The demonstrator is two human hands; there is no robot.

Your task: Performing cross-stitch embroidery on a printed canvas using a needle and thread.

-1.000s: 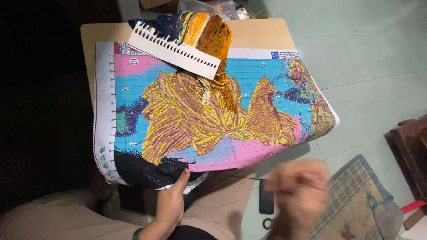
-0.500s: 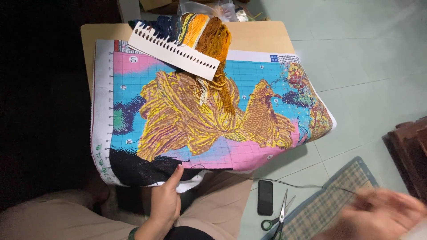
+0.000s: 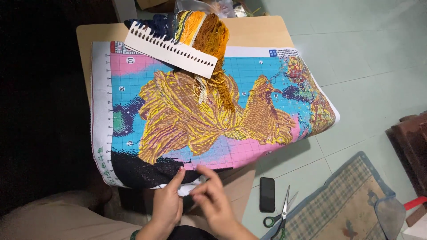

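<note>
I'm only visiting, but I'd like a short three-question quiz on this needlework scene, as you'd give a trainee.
1. True or false: the green-handled scissors lie on the colourful cross-stitch cloth.
2. What lies just left of the scissors on the floor? A) a black phone B) a red cup C) a white plate
3. Fill in: the left hand and right hand meet at the cloth's ____ edge.

Key: 1. False, they lie on the green floor. 2. A, the black phone. 3. Near, at the dark stitched part; the white punched thread card lies at the far edge.
</note>
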